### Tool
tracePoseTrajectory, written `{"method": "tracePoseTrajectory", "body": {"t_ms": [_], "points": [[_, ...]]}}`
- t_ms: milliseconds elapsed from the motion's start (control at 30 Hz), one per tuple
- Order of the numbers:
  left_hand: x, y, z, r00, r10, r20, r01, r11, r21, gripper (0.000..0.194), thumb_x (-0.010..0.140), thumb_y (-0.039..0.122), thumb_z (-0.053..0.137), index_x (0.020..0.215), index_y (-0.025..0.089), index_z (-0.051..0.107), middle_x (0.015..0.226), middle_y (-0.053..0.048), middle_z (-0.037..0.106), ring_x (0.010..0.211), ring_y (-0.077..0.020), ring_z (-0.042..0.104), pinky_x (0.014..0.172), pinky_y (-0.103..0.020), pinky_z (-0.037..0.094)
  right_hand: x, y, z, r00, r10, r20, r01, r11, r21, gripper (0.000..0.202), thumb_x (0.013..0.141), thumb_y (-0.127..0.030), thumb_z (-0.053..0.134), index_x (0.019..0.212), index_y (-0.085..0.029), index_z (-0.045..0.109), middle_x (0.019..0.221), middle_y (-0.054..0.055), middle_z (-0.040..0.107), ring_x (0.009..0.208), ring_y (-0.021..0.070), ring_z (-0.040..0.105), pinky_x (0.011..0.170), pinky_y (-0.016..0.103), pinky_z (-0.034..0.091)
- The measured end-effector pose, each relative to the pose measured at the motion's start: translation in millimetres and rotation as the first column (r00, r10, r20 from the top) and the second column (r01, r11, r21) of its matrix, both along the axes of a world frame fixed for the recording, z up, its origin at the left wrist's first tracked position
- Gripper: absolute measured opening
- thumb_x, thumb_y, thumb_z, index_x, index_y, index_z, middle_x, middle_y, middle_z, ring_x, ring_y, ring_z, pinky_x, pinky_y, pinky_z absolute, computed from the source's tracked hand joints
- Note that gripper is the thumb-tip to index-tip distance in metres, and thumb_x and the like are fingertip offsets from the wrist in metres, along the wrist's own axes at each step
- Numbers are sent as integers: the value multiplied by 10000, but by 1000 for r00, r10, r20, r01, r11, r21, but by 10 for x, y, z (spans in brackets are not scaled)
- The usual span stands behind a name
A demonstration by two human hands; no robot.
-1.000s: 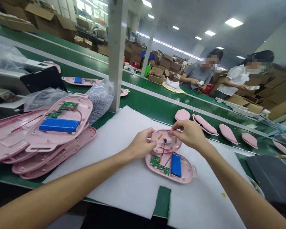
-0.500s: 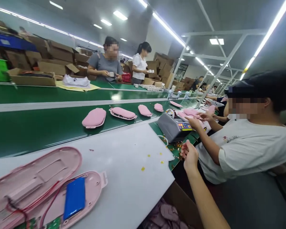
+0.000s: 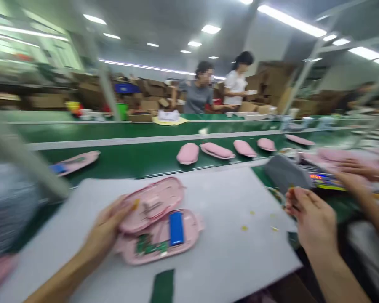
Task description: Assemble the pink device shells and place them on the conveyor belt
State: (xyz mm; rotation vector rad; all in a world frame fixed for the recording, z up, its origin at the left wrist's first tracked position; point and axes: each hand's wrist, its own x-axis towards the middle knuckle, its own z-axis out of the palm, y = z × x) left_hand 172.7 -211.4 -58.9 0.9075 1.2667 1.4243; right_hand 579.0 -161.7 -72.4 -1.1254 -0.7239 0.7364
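Observation:
My left hand (image 3: 109,223) grips the left end of a pink shell half (image 3: 159,200), with a bit of amber tape by its fingertips. Below and partly under it lies the other pink half (image 3: 192,229), bearing a blue battery (image 3: 176,228) and green circuit boards (image 3: 150,246). Wires run between the halves. At the right, my right hand (image 3: 314,216) is raised over the edge of the white sheet (image 3: 227,252), its thumb and fingers pinched on a tiny amber piece that looks like tape.
Closed pink shells (image 3: 188,153) line the green conveyor (image 3: 139,162). An open shell (image 3: 82,160) lies further left. A grey tape dispenser (image 3: 286,174) stands right, beside a co-worker's hands (image 3: 356,172). A metal post (image 3: 44,164) slants at left.
The view has swung left, bringing my left hand and both shell halves fully into sight. My right hand's fingers, loosely curled before, are now pinched together near the dispenser.

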Motion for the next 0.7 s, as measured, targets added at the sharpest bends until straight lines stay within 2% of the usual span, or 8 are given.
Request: {"method": "tracePoseTrajectory", "body": {"t_ms": [67,100,200,267,333,433,533,700], "points": [[-57,-91,-16,993,25,116,-23,1000,-16,415,654,340,758,995,122,669,905,-90,718,767,-220,663,659,-268,567,-712,-108,179,940,257,222,-279,958,70,242,740,-391,711,807,-168,646,719,13,604,531,98,509,447,216,420],[-67,-121,-33,984,31,178,-28,999,-23,401,657,349,744,967,104,675,887,-102,716,767,-227,659,650,-286,570,-1083,-161,270,854,395,340,-444,893,79,211,783,-380,674,796,-170,645,705,13,599,544,105,513,467,227,424],[-55,-186,-97,961,55,271,-51,998,-21,355,669,334,721,924,90,676,845,-103,706,740,-226,648,618,-316,567,-2083,-263,433,470,667,578,-818,576,1,160,859,-293,568,758,-178,615,693,3,596,624,118,537,545,233,425],[-44,-216,-151,953,40,300,-49,999,21,302,693,338,712,861,92,666,784,-83,688,696,-199,633,608,-294,552,-2521,-255,387,264,663,701,-897,435,-74,140,865,-215,522,746,-180,587,706,-7,595,650,115,523,579,236,405],[-52,-227,-217,943,22,333,-49,996,72,280,722,356,694,822,98,649,735,-60,661,666,-175,615,600,-268,531,-2724,-223,254,158,585,796,-898,420,-130,134,858,-169,498,742,-182,564,710,-16,585,640,111,488,597,244,376],[-82,-215,-310,934,-6,358,-47,989,142,288,771,380,648,853,104,638,768,-53,648,687,-163,600,628,-260,516,-2738,-202,85,111,560,821,-872,450,-190,131,869,-184,486,754,-185,549,716,-15,577,640,119,471,604,251,352],[-98,-203,-346,936,-74,345,12,984,178,308,804,401,611,910,112,624,810,-57,639,704,-160,588,624,-253,501,-2709,-215,57,109,572,813,-859,466,-212,135,880,-232,490,761,-188,537,701,-13,555,628,125,465,591,253,344],[-80,-236,-327,921,-66,384,-6,983,183,301,777,418,634,790,125,564,680,-5,547,577,-108,503,515,-201,438,-2795,-265,80,49,439,897,-815,537,-218,135,872,-228,503,755,-194,561,756,-5,539,663,125,486,633,258,354]]}}
